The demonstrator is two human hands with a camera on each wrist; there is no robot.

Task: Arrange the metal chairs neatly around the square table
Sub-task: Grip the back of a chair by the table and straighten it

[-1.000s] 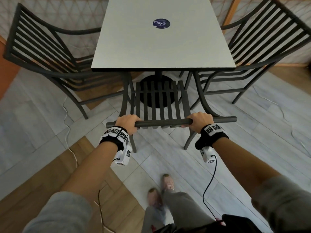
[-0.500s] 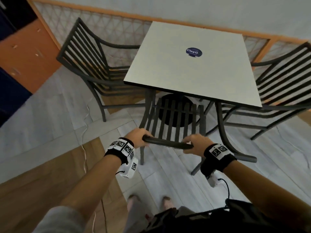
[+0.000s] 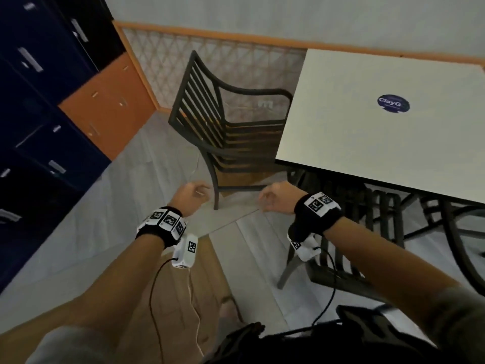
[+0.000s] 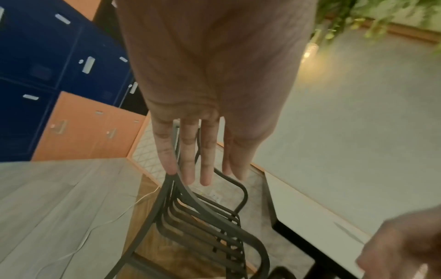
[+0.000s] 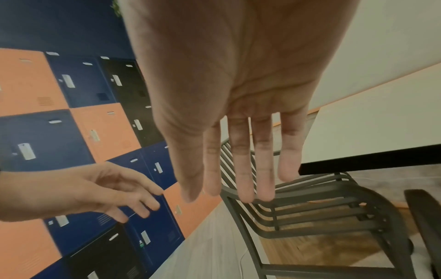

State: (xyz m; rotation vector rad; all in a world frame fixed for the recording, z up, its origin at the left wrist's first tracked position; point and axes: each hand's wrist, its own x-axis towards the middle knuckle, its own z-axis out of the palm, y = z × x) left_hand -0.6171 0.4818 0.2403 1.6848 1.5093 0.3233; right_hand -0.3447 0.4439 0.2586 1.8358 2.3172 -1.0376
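Observation:
The square white table (image 3: 367,143) with a blue round sticker stands at the right. A dark slatted metal chair (image 3: 225,132) stands at its left side, angled, its seat partly under the tabletop. Another metal chair (image 3: 367,222) is tucked under the near edge, below my right forearm. My left hand (image 3: 193,195) and right hand (image 3: 275,198) hover in the air just short of the left chair's near leg, holding nothing. In the wrist views the left hand (image 4: 203,160) and right hand (image 5: 238,169) have straight fingers, with the chair (image 4: 203,226) (image 5: 298,207) beyond them.
Blue, black and orange lockers (image 3: 52,101) line the left side. A low lattice fence with an orange rail (image 3: 223,53) runs behind the left chair. A white cable (image 4: 107,217) lies on the grey and wood floor left of that chair.
Both hands have let go of the near chair's back rail, which now sits under the table edge. The view has swung left, and the hands now hover near the left chair.

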